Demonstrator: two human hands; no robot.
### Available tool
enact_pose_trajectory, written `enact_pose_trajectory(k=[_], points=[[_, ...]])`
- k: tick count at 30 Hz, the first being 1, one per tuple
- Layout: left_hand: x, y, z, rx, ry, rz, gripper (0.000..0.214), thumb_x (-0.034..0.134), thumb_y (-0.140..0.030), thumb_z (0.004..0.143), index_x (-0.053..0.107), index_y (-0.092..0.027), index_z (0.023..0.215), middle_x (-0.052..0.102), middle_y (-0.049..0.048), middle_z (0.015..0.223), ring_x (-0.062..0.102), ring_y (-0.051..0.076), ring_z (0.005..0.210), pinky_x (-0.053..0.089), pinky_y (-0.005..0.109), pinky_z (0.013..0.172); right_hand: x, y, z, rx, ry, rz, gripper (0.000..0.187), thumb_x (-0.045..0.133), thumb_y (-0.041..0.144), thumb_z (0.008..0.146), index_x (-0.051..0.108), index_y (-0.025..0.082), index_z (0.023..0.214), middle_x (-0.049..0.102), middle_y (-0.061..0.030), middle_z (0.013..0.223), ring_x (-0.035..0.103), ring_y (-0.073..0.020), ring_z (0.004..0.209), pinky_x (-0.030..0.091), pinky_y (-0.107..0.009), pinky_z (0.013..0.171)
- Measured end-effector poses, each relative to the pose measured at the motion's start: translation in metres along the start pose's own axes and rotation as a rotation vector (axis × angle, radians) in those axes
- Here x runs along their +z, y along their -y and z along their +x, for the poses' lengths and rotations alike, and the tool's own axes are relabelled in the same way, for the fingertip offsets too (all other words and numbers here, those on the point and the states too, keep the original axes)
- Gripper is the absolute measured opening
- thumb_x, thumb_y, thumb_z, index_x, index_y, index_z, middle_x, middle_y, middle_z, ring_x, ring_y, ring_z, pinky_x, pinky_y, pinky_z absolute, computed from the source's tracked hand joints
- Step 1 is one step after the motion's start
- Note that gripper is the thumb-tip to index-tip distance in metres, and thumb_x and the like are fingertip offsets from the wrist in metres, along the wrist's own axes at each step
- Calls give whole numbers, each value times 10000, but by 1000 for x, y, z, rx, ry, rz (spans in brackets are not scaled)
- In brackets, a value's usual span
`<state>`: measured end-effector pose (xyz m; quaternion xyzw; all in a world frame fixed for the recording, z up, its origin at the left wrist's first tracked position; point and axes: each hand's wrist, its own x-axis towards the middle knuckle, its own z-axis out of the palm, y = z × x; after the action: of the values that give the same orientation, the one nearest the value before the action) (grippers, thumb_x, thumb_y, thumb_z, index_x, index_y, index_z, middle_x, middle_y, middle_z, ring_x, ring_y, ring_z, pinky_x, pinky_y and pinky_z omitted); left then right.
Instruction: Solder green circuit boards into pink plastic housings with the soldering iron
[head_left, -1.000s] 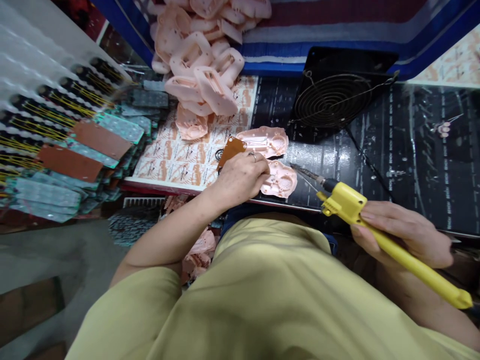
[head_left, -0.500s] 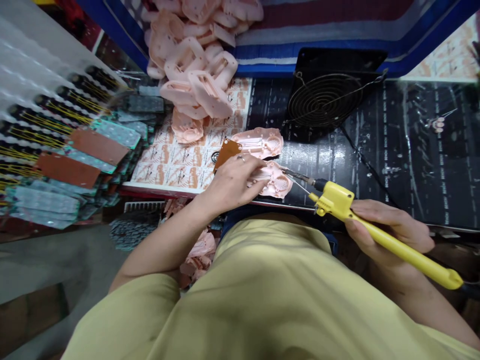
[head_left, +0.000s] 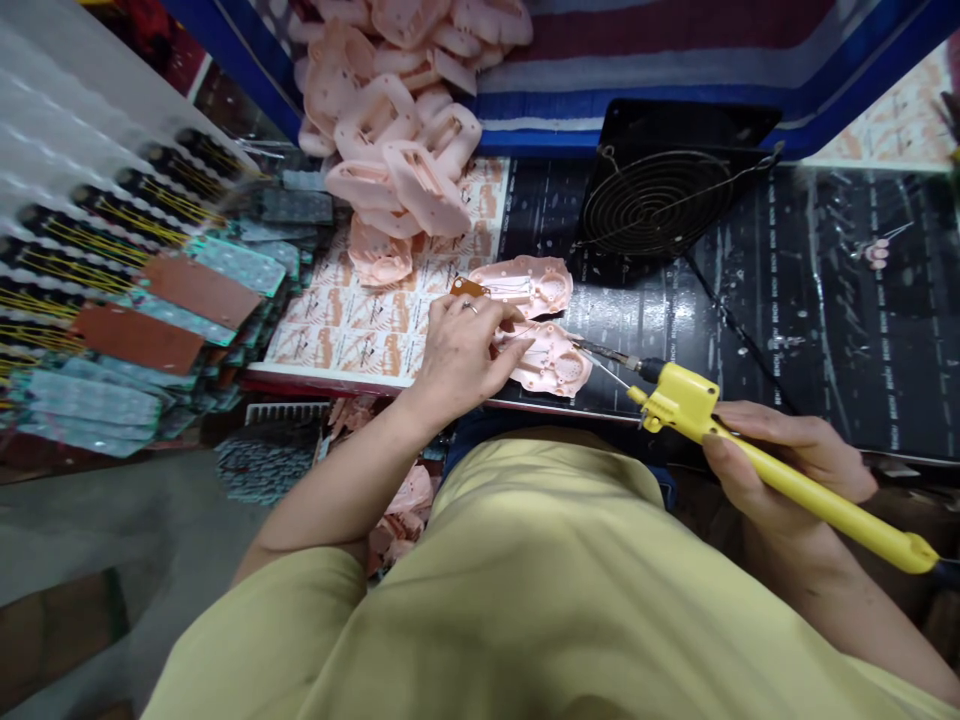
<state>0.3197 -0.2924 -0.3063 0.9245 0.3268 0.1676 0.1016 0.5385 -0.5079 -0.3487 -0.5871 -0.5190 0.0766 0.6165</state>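
My left hand [head_left: 465, 350] rests on the bench edge with its fingers pressed down on the left side of a pink plastic shell [head_left: 553, 365]. A second pink shell [head_left: 529, 285] lies just behind it, with a small brown board [head_left: 466, 288] at its left end. My right hand [head_left: 780, 465] is wrapped round a yellow soldering iron [head_left: 780, 470]. The iron's metal tip [head_left: 600, 350] points left and sits at the right edge of the held shell.
A heap of pink shells [head_left: 397, 130] lies at the back left. A black wire-guard fan [head_left: 660, 200] stands behind the work spot on a black mat [head_left: 825, 300]. Stacks of circuit boards [head_left: 135, 300] fill the left side. More pink parts [head_left: 397, 510] lie below the bench.
My left hand has shifted onto the near pink shell and pressed it down. The iron's tip has come in to the shell's right edge. The brown board now lies mostly behind my hand.
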Motion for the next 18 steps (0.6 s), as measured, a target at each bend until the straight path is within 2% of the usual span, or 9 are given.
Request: enact_pose_trajectory(k=[4,7,11,15,18], points=[[0,-4,5,-1,28,45,183,593,-348,923,700,-201,934,727,58,971,600,251,953,341,426,927,0,0,0,8,2,5,368,753,22,741,698,243,1031,748,-37,924,725,-242,768,615,-376,604],[-4,-5,6,-4,55,-59,147,590,-270,915,711,-204,864,742,35,934,612,223,917,347,411,924,-1,-4,1,-7,9,16,366,765,33,730,697,249,1017,748,-25,897,725,-236,740,617,-364,568],[-9,-3,2,-8,143,-201,154,611,-279,913,730,-217,838,747,2,834,622,184,818,348,401,928,-3,-6,2,-37,20,37,383,768,32,729,701,254,1035,744,-30,870,720,-239,731,626,-376,565],[-9,-4,-1,8,182,-138,100,664,-281,881,734,-210,875,741,9,808,617,198,850,325,414,944,-1,0,7,-86,76,63,379,777,40,729,700,244,1039,730,-30,818,717,-242,733,633,-376,563],[-8,-7,-2,38,204,-70,136,654,-287,881,721,-201,799,733,21,805,604,212,881,314,427,946,1,5,13,-151,128,52,384,777,37,725,693,249,1034,719,-16,772,713,-227,684,632,-354,542]])
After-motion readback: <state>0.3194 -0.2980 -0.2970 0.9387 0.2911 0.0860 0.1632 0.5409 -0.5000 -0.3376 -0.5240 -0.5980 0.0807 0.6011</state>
